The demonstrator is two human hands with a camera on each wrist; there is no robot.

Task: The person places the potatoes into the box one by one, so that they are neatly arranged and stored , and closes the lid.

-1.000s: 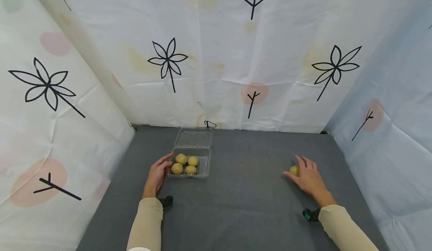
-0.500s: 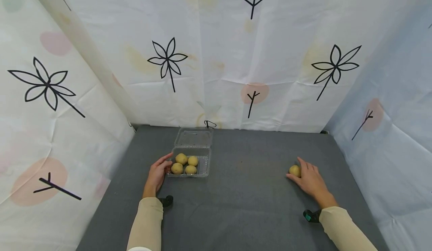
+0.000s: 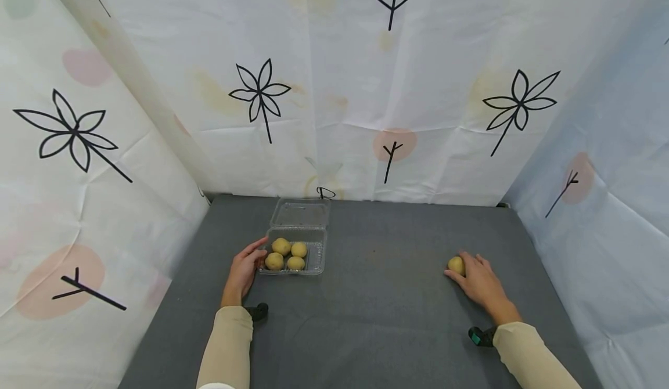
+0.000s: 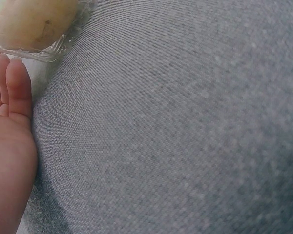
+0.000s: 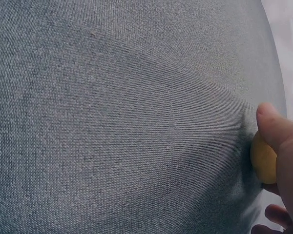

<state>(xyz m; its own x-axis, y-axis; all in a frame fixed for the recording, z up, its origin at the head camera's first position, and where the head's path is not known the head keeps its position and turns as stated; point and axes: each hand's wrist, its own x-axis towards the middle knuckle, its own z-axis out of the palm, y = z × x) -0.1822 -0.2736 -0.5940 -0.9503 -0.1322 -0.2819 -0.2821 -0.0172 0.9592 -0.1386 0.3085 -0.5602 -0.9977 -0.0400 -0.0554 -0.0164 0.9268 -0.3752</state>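
Note:
A clear plastic clamshell container (image 3: 317, 266) stands at the left of the grey table, its lid (image 3: 299, 213) folded back. Several potatoes (image 3: 274, 261) lie in it. My left hand (image 3: 244, 270) rests against its left wall, thumb and index finger spread along the side. In the left wrist view, fingertips (image 4: 18, 80) sit right at the container's lower edge, below a potato (image 4: 36, 22). Far to the right, my right hand (image 3: 479, 281) holds a single potato (image 3: 456, 265) between thumb and fingers. The right wrist view shows the thumb (image 5: 272, 124) along this potato (image 5: 263, 158).
Grey cloth covers the table (image 3: 376, 319). White printed curtains (image 3: 334, 87) enclose it at the back and both sides. A dark band with a small device (image 3: 482, 335) is on the right wrist, and another dark device (image 3: 257, 312) on the left.
My right hand's fingers have closed in around the lone potato, the index finger drawing down from its raised position. The left hand and the container have stayed put.

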